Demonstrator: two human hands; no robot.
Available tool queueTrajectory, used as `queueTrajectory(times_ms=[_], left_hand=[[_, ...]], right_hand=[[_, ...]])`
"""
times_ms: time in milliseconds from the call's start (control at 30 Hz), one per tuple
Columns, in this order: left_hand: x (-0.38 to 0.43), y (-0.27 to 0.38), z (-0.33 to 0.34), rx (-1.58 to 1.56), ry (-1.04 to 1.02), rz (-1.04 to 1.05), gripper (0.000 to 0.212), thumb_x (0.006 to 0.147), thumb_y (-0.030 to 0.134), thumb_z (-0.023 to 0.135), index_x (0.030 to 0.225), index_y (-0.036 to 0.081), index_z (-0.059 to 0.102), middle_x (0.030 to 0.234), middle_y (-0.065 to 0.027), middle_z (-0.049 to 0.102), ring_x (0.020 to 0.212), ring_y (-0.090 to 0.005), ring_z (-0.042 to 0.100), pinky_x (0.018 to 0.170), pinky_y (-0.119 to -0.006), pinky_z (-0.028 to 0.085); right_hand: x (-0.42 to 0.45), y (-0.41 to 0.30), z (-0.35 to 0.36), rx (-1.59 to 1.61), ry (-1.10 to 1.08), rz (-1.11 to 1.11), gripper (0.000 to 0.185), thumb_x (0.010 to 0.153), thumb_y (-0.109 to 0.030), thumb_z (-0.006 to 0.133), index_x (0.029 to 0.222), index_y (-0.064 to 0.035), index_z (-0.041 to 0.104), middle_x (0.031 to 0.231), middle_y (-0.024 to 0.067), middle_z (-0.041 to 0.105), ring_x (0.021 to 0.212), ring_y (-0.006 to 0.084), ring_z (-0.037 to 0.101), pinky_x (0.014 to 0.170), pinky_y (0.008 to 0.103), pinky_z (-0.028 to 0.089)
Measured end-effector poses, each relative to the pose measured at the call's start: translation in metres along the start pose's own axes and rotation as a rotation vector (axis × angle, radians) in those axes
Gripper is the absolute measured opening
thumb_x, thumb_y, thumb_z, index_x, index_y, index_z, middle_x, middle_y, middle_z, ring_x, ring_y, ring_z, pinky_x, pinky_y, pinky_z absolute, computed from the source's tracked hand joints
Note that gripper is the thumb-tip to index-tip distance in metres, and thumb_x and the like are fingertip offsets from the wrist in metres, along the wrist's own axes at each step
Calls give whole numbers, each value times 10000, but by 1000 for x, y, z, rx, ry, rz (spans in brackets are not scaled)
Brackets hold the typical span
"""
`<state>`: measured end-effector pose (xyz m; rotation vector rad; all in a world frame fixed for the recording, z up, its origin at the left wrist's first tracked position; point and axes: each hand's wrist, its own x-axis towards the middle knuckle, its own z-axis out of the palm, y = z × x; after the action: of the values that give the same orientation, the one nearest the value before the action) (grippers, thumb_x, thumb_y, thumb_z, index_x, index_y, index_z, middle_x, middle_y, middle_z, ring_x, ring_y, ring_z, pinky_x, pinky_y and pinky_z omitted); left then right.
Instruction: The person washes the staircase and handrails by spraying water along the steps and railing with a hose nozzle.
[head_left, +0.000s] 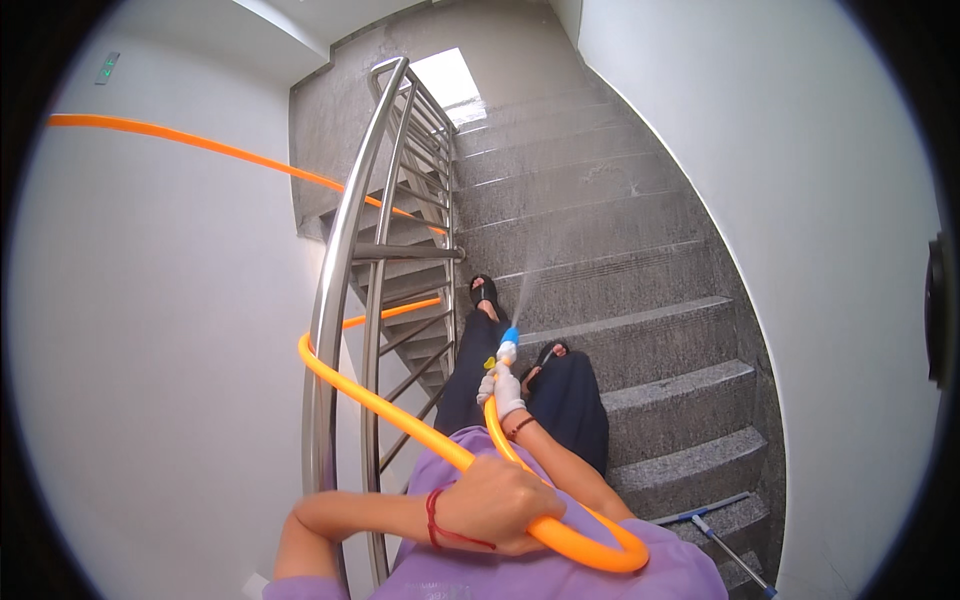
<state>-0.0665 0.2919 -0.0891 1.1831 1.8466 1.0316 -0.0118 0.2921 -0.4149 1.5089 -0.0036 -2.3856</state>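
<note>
An orange hose (394, 415) loops over the stainless steel handrail (337, 255) and comes across my body. My left hand (495, 504), bare with a red cord at the wrist, grips it near my chest. Past that hand the hose bends back in a tight curve and runs forward to my right hand (504, 390). That hand wears a whitish glove and is closed round the hose just behind a blue and white spray nozzle (508, 345). A fine water spray (527, 289) leaves the nozzle towards the stone steps (577, 214). A yellow piece (490, 363) sits beside the nozzle's base.
My sandalled feet (484, 291) stand on the wet, speckled stairs. A floor squeegee (699, 520) lies on the steps at lower right. White walls (750, 150) flank the stairwell. Beyond the railing, the hose crosses another flight (409, 277). A bright patch (450, 82) shows at the landing.
</note>
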Motion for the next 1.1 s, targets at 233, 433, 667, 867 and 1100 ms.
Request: queueTrajectory(times_ms=[233, 433, 667, 867, 1100], left_hand=[[17, -111, -61, -184, -290, 25, 139, 649, 222, 600, 667, 88, 568, 555, -78, 544, 513, -262, 556, 437, -363, 409], [22, -163, -130, -364, -348, -75, 284, 748, 376, 572, 783, 96, 613, 634, -87, 575, 564, -266, 569, 457, -358, 415], [18, -195, -151, -497, -211, -71, 283, 752, 379, 554, 716, 98, 556, 596, -66, 537, 537, -255, 551, 439, -353, 404], [34, -205, -154, -463, -155, -61, 291, 750, 384, 556, 695, 98, 540, 580, -68, 521, 518, -255, 541, 428, -352, 400], [47, -214, -140, -353, -17, -185, 286, 723, 365, 608, 652, 100, 529, 524, -36, 480, 453, -212, 501, 396, -312, 368]], right_hand=[[115, -31, 50, -65, 50, 274, 356, 858, -370, 412, 576, -171, 327, 440, -75, 244, 326, 56, 261, 331, 208, 263], [192, -19, 93, 16, 26, 219, 362, 858, -359, 433, 569, -167, 329, 440, -59, 295, 340, 65, 308, 336, 206, 292], [237, -51, 128, 174, 45, 126, 385, 837, -362, 467, 535, -175, 316, 426, -68, 282, 334, 52, 310, 330, 195, 302], [247, -107, 116, 288, -8, 115, 350, 838, -394, 455, 585, -174, 357, 453, -66, 310, 354, 64, 330, 348, 218, 319], [241, -191, 88, 120, 34, -135, 368, 853, -390, 440, 569, -179, 339, 436, -81, 300, 347, 45, 304, 344, 197, 304]])
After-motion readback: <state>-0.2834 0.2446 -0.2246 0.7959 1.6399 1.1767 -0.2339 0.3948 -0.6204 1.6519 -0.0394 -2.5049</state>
